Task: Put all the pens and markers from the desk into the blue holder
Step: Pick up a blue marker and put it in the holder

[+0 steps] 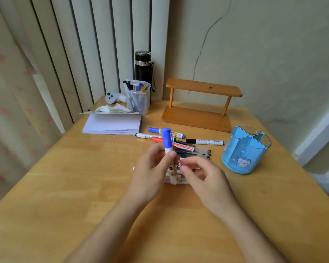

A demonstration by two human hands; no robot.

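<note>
My left hand [152, 168] grips a blue-capped white marker [167, 138] upright, together with what looks like a tan pen under it. Just to the right, my right hand [203, 174] hovers with fingers curled near the marker's lower end; whether it holds anything is unclear. Behind my hands lies a pile of pens and markers: a blue marker [176, 133], a black-capped white marker [205, 141], a red-capped one [157, 139] and several clear black pens [194, 151]. The round blue holder [244, 150], split into compartments, stands to the right.
A wooden shelf stand [199, 105] sits at the back. A clear container with pens [138, 95], a black flask [143, 69], a grey controller [112, 97], a crumpled tissue [112, 108] and a paper stack [112, 124] occupy the back left.
</note>
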